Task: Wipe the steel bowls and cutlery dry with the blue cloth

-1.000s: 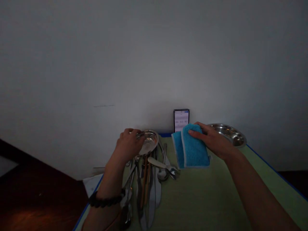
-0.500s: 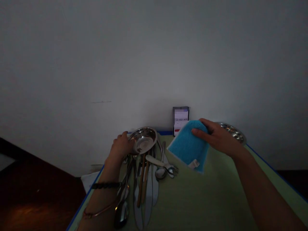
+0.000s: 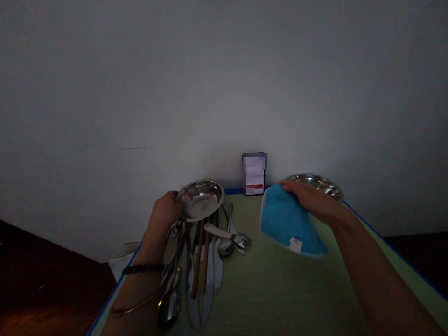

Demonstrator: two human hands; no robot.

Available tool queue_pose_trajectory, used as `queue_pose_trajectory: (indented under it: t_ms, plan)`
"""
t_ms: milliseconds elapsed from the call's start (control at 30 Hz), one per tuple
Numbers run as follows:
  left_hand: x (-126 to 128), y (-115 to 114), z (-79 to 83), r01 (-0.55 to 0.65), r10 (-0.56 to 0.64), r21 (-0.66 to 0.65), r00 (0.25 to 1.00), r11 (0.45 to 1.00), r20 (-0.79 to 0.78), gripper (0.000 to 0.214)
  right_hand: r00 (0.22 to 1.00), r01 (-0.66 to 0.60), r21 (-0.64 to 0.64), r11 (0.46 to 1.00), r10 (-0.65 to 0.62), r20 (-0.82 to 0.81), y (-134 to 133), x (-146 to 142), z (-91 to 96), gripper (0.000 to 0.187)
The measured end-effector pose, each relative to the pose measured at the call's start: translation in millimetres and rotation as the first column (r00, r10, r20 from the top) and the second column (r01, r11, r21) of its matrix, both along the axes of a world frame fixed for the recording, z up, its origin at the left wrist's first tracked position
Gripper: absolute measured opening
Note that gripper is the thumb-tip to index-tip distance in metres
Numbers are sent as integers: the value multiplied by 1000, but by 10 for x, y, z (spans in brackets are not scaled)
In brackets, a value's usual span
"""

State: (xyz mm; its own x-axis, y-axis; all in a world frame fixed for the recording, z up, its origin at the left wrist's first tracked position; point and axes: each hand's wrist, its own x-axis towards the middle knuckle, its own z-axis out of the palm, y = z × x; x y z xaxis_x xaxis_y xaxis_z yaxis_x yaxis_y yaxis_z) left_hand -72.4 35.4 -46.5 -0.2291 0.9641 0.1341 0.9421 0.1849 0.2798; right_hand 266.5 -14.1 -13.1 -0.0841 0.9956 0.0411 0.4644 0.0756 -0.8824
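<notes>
My left hand (image 3: 165, 210) is closed on the left rim of a shiny metal bowl (image 3: 203, 205), which tilts toward me over the far ends of the cutlery. In my right hand (image 3: 311, 198) a blue cloth (image 3: 289, 221) is pinched by its upper edge and hangs down, its white label (image 3: 296, 244) showing near the bottom. Behind that hand is a second metal dish (image 3: 324, 184), partly hidden. Beneath the bowl lie knives (image 3: 209, 289), wooden-looking sticks (image 3: 197, 266), a spoon (image 3: 226, 248), a fork (image 3: 242, 241) and a large dark spoon (image 3: 169, 310).
A phone (image 3: 254, 175) with a lit screen leans on the wall at the back of the table. The pale green tabletop (image 3: 280, 294) has a blue edge (image 3: 235, 191). A pale object (image 3: 119, 266) sits low beyond the left edge.
The view has shifted slightly right. My right hand has turned the cloth, so it hangs farther right and its label faces me. My left hand stays at the bowl.
</notes>
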Motion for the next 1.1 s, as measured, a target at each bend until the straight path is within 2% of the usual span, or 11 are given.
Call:
queue_pose_trajectory:
  t_ms: [167, 267, 367, 433, 500, 567, 667, 833, 900, 967, 1100]
  plan:
    - [103, -76, 209, 40, -44, 89, 998, 995, 43, 45, 985, -167, -70, 984, 162, -63, -71, 0, 114, 12]
    - [191, -126, 317, 103, -110, 116, 992, 988, 59, 45, 980, -196, -24, 980, 194, -48, -102, 51, 190, 10]
    - [263, -174, 394, 172, -180, 121, 982, 978, 59, 44, 993, -73, 117, 990, 62, 97, -124, 110, 269, 15]
    - [302, -209, 435, 220, -230, 126, 971, 967, 64, 44, 967, 62, 234, 970, -116, 228, -145, 126, 317, 21]
    - [344, -248, 472, 281, -292, 132, 954, 951, 73, 46, 940, 141, 290, 947, -220, 262, -171, 116, 351, 28]
    - [395, -287, 504, 340, -351, 129, 933, 932, 78, 47, 959, 164, 255, 953, -214, 183, -191, 92, 366, 32]
    - [478, -330, 535, 400, -407, 103, 911, 911, 69, 46, 980, 197, 118, 973, -197, -13, -192, 64, 365, 34]
    - [561, -345, 523, 481, -483, 56, 875, 875, 37, 41, 935, 278, 20, 960, -266, -233, -161, 94, 369, 32]
    - [586, -349, 512, 517, -518, 49, 855, 855, 19, 40, 933, 249, 11, 968, -237, -271, -174, 97, 374, 31]
    - [622, -362, 510, 548, -549, 41, 836, 835, 3, 38, 952, 144, 9, 990, -136, -276, -206, 66, 379, 30]
    - [717, -406, 513, 611, -611, 0, 791, 792, 32, 35, 984, -170, 72, 983, 174, -51, -286, -111, 400, 28]
